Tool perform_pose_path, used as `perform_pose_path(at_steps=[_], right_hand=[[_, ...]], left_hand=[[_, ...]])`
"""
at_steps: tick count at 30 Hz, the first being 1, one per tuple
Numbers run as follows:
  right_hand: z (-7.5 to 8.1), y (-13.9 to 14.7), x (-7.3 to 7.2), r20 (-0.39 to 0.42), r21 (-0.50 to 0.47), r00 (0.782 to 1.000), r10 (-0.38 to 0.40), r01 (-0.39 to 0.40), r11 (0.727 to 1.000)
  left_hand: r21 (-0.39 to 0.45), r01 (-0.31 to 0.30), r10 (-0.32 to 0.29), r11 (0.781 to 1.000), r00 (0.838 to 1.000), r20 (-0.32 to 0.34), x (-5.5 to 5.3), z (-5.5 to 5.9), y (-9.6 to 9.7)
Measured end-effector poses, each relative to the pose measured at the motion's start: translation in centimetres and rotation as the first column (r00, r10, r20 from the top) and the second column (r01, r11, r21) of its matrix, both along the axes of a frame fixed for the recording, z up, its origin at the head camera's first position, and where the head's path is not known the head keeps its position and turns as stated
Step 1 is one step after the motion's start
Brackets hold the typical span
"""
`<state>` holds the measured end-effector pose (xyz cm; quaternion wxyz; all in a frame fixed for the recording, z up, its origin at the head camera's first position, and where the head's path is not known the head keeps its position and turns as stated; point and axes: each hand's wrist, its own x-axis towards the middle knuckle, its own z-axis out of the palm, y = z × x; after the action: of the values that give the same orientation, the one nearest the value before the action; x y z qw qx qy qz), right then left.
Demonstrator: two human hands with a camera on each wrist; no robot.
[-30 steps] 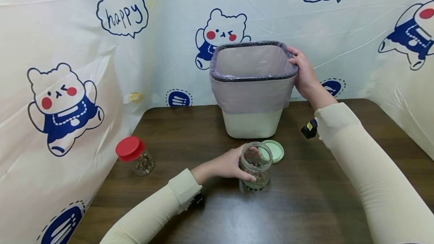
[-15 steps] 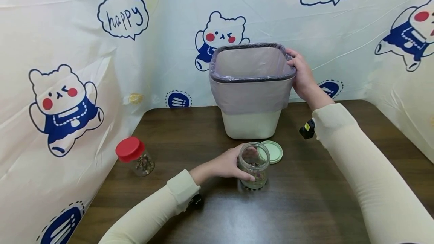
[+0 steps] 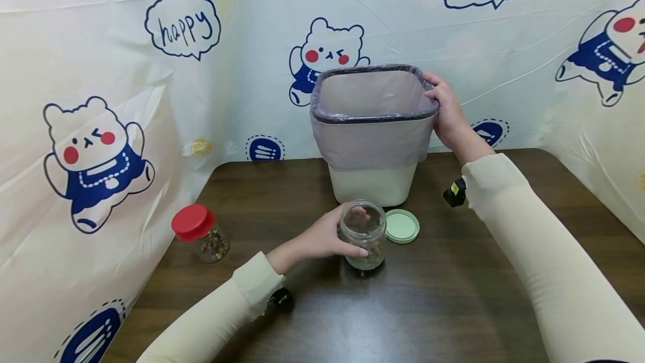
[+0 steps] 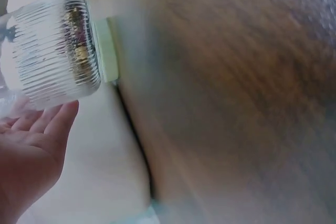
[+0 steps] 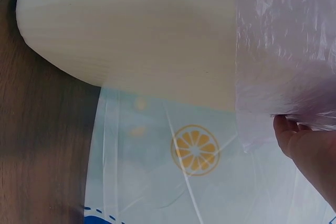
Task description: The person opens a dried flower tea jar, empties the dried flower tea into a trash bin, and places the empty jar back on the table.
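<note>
1. The left hand (image 3: 326, 235) has its fingers and thumb bent around the glass jar (image 3: 361, 246), so the grip is closed to the width of the glass.
2. This jar is upright, without its lid, in front of the bin (image 3: 372, 186); some small dark and yellowish pieces lie at its bottom. It seems to be just above the table (image 3: 453, 290), but I cannot tell surely.
3. The right hand (image 3: 448, 110) pinches the bin at the right side of its rim, with the plastic bag (image 3: 370, 144) between.
4. The bag lines the bin and is folded over its outside.
5. The green lid (image 3: 402, 227) lies flat on the table, near the jar.
6. A second jar (image 3: 214, 244) with red lid (image 3: 193, 222) stands at the left, well apart.
</note>
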<state>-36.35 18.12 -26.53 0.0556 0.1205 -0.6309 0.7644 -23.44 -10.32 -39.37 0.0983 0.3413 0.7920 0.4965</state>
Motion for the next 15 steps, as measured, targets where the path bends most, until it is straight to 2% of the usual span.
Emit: perform_pose_path(at_steps=[4, 9, 15], right_hand=[[0.0, 0.1, 0.0, -0.001, 0.009, 1.000, 0.002, -0.002, 1.000], [0.1, 0.1, 0.1, 0.003, 0.019, 1.000, 0.004, -0.004, 1.000], [-0.1, 0.1, 0.1, 0.003, 0.027, 1.000, -0.010, 0.010, 1.000]], left_hand=[[0.062, -0.070, 0.070, 0.996, 0.998, -0.007, 0.1, 1.0, -0.5], [0.151, -0.136, 0.138, 0.979, 0.990, -0.001, 0.0, 2.4, -1.0], [0.209, -0.246, 0.252, 0.946, 0.968, -0.003, -0.1, 4.1, -2.0]])
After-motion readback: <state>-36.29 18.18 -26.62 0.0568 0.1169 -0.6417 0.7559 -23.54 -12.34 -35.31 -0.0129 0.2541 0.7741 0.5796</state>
